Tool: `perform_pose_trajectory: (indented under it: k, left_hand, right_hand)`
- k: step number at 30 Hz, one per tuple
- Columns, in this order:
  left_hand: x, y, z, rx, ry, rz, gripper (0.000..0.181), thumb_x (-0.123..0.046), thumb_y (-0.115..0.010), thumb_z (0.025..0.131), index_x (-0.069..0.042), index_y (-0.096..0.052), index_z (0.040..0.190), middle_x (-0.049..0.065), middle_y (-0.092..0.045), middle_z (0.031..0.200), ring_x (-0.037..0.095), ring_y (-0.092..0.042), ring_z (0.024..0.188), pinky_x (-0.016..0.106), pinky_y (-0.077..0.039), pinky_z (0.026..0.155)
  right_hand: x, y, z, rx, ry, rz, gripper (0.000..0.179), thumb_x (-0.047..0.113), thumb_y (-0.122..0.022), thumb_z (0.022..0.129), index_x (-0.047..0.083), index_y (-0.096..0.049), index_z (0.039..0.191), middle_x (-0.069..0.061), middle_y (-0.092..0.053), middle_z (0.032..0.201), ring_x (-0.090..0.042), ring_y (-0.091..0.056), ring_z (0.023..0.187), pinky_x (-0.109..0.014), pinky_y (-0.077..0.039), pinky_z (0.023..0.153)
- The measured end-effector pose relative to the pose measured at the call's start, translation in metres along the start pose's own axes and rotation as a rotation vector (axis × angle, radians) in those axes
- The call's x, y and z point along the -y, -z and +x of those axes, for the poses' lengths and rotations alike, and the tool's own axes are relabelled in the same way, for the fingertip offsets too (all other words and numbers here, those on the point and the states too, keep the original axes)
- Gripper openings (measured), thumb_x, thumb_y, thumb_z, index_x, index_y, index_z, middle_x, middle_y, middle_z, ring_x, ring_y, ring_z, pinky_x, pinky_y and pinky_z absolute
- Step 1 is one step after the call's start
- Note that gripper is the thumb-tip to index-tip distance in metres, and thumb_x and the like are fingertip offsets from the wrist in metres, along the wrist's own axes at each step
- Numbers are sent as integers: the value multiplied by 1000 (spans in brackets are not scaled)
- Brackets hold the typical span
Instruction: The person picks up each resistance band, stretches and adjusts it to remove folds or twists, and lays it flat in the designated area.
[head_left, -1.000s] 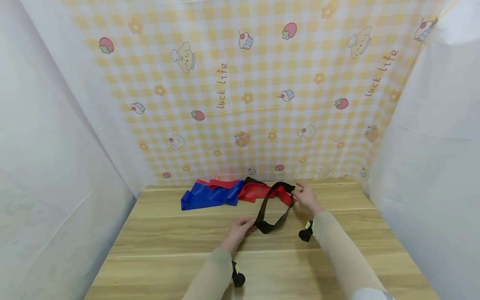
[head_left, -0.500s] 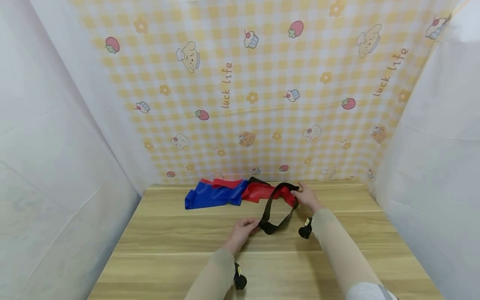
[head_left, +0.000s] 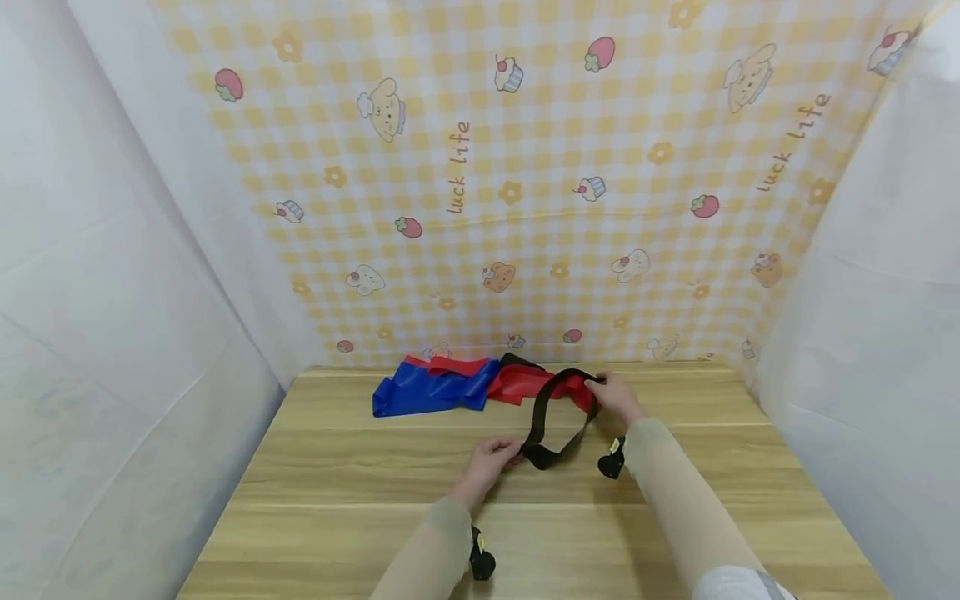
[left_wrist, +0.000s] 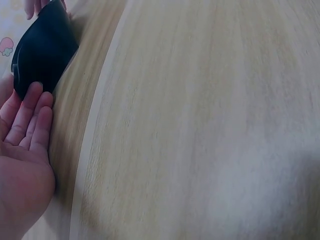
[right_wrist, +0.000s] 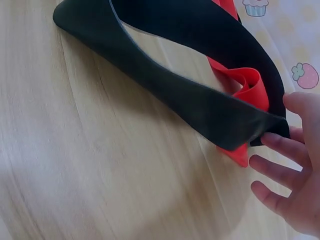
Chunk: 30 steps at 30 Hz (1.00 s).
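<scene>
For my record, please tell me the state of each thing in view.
Black band: held as an open loop.
Left hand: pinches the loop's near side.
Right hand: pinches the loop's far side.
Blue band: lies wrinkled on the table.
Red band: lies folded, partly behind the black band.
Red strip: lies along the blue band's far edge.

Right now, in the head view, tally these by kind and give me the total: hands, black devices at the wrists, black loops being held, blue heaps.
Left hand and right hand: 2
Black wrist devices: 2
Held black loop: 1
Blue heap: 1
Total: 6
</scene>
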<state>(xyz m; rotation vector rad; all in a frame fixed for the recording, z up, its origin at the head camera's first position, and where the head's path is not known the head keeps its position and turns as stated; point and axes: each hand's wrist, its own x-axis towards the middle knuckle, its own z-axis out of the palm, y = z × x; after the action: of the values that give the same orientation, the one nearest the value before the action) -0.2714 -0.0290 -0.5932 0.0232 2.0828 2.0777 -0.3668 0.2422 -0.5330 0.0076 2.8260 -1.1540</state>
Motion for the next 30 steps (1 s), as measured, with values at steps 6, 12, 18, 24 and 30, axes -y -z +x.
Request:
perform_pose_trajectory:
  k: [6,12,18,24,30]
  left_hand:
    - [-8,-3,-5,-16,-5,-22,29,-15,-63,94,10,-65,110,23,-68,101,31,-66,93,38,-53,81]
    - [-8,2,-7,-74,33,-159,29,-10,-65,93,11,-61,112,21,-66,101,25,-65,86,34,-54,76]
    - [-27,12,0,-115,3,-234,28,-4,-62,93,13,-57,114,17,-63,101,16,-63,79,38,-53,80]
    - [-52,32,4,-182,-66,-244,26,-3,-62,93,13,-57,113,17,-66,95,15,-64,77,36,-54,80]
    - [-57,57,0,-252,-69,-197,25,-6,-63,93,9,-60,113,11,-67,94,17,-66,80,38,-53,84]
  right_hand:
    - [-5,6,-6,-52,-10,27,50,28,-46,101,-11,-49,131,-32,-52,129,-46,-49,118,-53,-40,97]
    - [-3,11,-9,-91,-7,133,48,29,-48,101,-6,-49,134,-30,-51,131,-43,-49,120,-53,-41,97]
    - [4,18,-18,-185,16,265,44,24,-49,102,-6,-48,134,-31,-51,132,-42,-48,123,-51,-39,101]
    - [5,22,-34,-240,-2,479,43,25,-47,103,-3,-48,136,-28,-53,131,-40,-56,114,-44,-49,88]
    - [2,9,-54,-306,-82,745,43,24,-48,103,-8,-49,133,-28,-53,131,-37,-60,111,-35,-55,80]
